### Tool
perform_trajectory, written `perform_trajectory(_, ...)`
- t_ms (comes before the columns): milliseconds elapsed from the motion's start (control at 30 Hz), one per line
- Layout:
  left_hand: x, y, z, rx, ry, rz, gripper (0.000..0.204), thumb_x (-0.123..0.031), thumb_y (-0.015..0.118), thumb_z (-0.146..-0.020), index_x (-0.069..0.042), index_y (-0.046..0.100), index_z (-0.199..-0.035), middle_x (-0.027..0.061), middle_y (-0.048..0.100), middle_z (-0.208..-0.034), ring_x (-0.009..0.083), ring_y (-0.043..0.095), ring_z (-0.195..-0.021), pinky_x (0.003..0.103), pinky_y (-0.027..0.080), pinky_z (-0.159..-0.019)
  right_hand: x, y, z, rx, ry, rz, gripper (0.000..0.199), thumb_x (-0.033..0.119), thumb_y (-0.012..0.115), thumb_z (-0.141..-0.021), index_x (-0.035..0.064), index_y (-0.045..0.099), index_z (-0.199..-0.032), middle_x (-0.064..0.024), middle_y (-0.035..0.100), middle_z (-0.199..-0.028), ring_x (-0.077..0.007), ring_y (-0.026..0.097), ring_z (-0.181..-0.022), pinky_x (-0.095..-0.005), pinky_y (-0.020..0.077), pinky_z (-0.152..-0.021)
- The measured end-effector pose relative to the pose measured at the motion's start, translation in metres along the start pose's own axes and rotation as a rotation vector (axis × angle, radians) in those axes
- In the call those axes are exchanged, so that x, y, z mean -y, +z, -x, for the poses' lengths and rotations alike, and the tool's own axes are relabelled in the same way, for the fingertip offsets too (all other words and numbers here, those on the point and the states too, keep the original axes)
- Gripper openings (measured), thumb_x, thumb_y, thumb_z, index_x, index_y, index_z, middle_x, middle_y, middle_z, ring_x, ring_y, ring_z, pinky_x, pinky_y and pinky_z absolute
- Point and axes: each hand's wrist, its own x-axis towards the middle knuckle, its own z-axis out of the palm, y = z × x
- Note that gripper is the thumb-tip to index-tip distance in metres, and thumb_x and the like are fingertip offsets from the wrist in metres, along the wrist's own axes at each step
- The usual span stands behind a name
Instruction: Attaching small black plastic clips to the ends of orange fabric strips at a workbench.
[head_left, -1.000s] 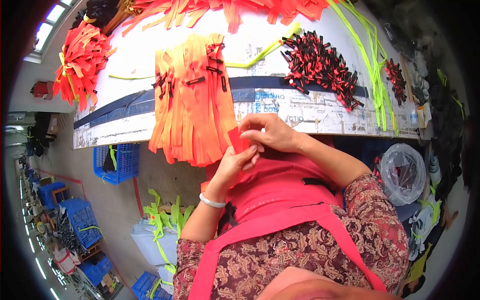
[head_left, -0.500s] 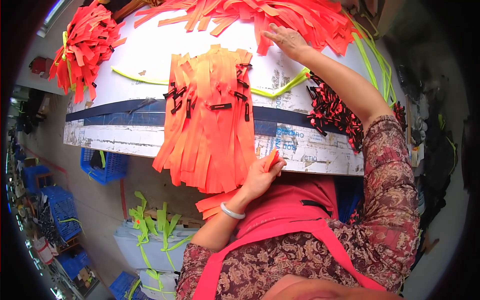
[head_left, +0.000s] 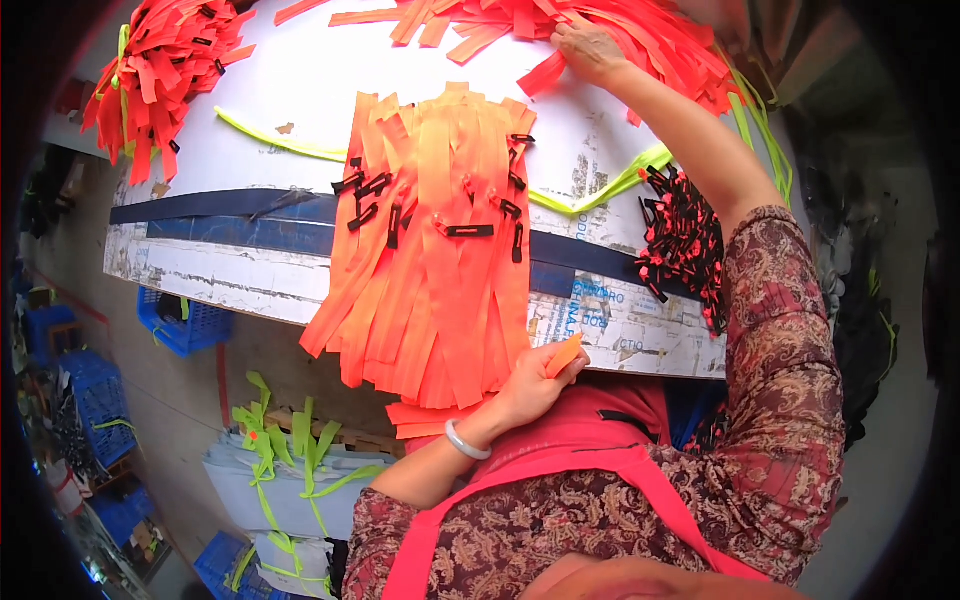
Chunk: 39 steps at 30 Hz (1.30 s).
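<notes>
My left hand [head_left: 540, 385] is by the table's near edge, thumb and fingers pinched on an orange fabric strip [head_left: 566, 354] whose end sticks up. My right hand [head_left: 592, 52] reaches to the far side, its fingers bent down onto a strip of the wide pile of red-orange strips [head_left: 660, 50]. In front of me lies a layered bundle of orange strips [head_left: 450, 300], its lower ends hanging over the near edge. Small black clips [head_left: 468, 231] sit across this bundle, some with red bits attached.
A heap of black clips [head_left: 685, 240] lies at the table's right. Neon-yellow ribbon [head_left: 600, 195] runs behind the bundle. A tied bunch of red-orange strips [head_left: 165, 80] stands far left. Blue crates [head_left: 185, 320] and grey stacks tied with yellow ribbon [head_left: 250, 485] are below on the floor.
My right hand has come down onto the far pile, its spread fingers now bent, and a strip there lies at a new slant. My left hand keeps its strip; the view has shifted slightly.
</notes>
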Motion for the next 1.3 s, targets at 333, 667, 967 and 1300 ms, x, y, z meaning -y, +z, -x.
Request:
perform_trajectory(333,0.002,0.001,-0.001,0.037,0.072,0.011,0.018,-0.018,0.055,-0.096,-0.003,0.058,-0.089,-0.0011,0.051,-0.069,0.0071,0.048,-0.064,0.024,0.042,-0.060,0.024,-0.071,0.008,-0.233,0.057,-0.315,0.027,0.019,0.068,-0.079,0.0114,0.061,-0.104,-0.0107,0.065,-0.081,-0.0331,0.063,-0.083,-0.0436,0.0493,-0.069)
perform_trajectory(667,-0.021,-0.008,0.019,-0.029,0.016,0.495,0.027,-0.026,0.053,-0.098,0.000,0.060,-0.103,0.0011,0.054,-0.076,0.0056,0.043,-0.054,0.021,0.035,-0.048,0.068,-0.302,0.173,-0.419,0.363,-1.320,0.025,0.017,0.067,-0.089,0.0041,0.058,-0.070,0.0002,0.051,-0.057,-0.0051,0.049,-0.050,-0.0198,0.0375,-0.049)
perform_trajectory(967,-0.036,-0.015,0.022,-0.114,0.085,0.405,0.019,-0.019,0.062,-0.093,-0.001,0.060,-0.097,0.0006,0.054,-0.067,0.0059,0.044,-0.051,0.021,0.033,-0.045,0.225,-0.219,0.268,0.757,0.601,-2.138,0.025,0.020,0.073,-0.082,0.0018,0.062,-0.096,-0.0019,0.061,-0.077,-0.0089,0.059,-0.068,-0.0240,0.0469,-0.060)
perform_trajectory(1300,-0.025,-0.002,0.030,0.013,-0.123,0.506,0.030,-0.016,0.063,-0.091,0.002,0.058,-0.115,0.0068,0.064,-0.077,0.0153,0.061,-0.056,0.027,0.051,-0.047,0.277,-0.185,0.319,0.801,0.657,-2.353,0.034,0.032,0.058,-0.095,0.0007,0.057,-0.109,-0.0060,0.062,-0.083,-0.0142,0.064,-0.075,-0.0280,0.0538,-0.073)
